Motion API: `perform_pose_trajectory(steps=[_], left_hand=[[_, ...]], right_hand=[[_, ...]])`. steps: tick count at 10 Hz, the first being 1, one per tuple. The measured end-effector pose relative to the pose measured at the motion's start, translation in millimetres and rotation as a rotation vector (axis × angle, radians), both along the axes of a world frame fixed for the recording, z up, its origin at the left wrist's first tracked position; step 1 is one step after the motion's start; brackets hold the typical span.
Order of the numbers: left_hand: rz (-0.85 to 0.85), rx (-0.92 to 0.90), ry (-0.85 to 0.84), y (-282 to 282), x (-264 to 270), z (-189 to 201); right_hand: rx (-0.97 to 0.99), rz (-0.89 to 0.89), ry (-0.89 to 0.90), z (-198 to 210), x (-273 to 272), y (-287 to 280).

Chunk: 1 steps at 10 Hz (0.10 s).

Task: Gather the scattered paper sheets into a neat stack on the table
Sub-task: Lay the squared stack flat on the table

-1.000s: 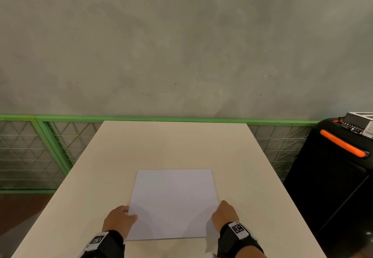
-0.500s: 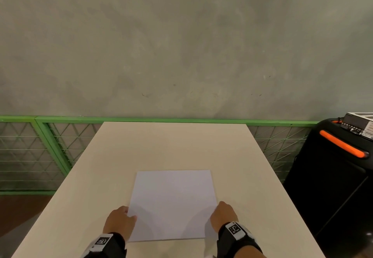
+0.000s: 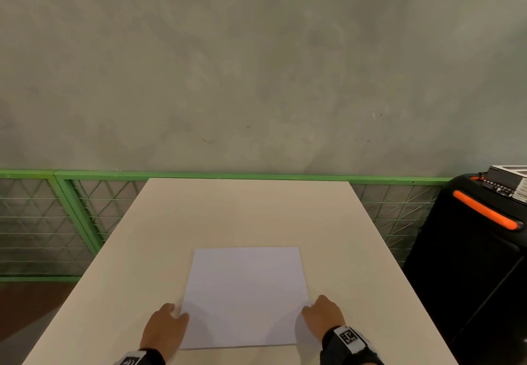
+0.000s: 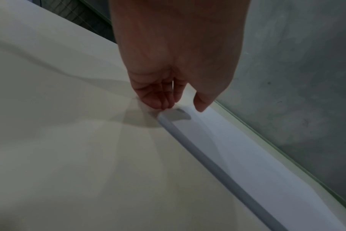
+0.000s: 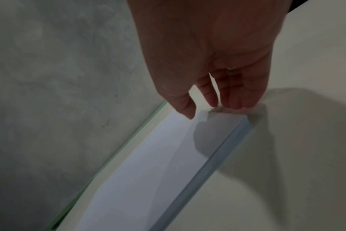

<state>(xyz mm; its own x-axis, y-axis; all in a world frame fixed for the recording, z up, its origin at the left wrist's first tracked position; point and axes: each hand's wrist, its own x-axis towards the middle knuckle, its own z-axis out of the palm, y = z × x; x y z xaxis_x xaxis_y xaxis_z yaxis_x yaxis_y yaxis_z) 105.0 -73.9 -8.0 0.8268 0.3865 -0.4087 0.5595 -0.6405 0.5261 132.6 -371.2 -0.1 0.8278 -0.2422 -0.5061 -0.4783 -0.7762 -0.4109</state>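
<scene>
The left hand [image 4: 178, 51] hangs over the table [image 4: 69, 140], its fingertips [image 4: 160, 104] touching the near edge of the paper stack [image 4: 237, 156] while the thumb [image 4: 202, 101] hovers just above the top sheet.

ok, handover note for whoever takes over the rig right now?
Left hand: open, fingertips against the left edge of the stack. It grips nothing.
Right hand: open, fingertips against the stack's right edge, thumb over the top sheet.
Stack: flat on the table, near the front edge, between both hands. Edges look even from the head view.
Done: sheets look gathered into one pile. No loose sheets in view.
Left: probably just a last squaring of the sides, then lift both hands away.
</scene>
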Motion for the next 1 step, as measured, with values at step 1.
perform_pose_trajectory(steps=[1], left_hand=[[-0.060, 0.063, 0.067, 6.4, -10.7, -1.8]], right_hand=[[-0.036, 0.082, 0.011, -3.4, -12.8, -15.7]])
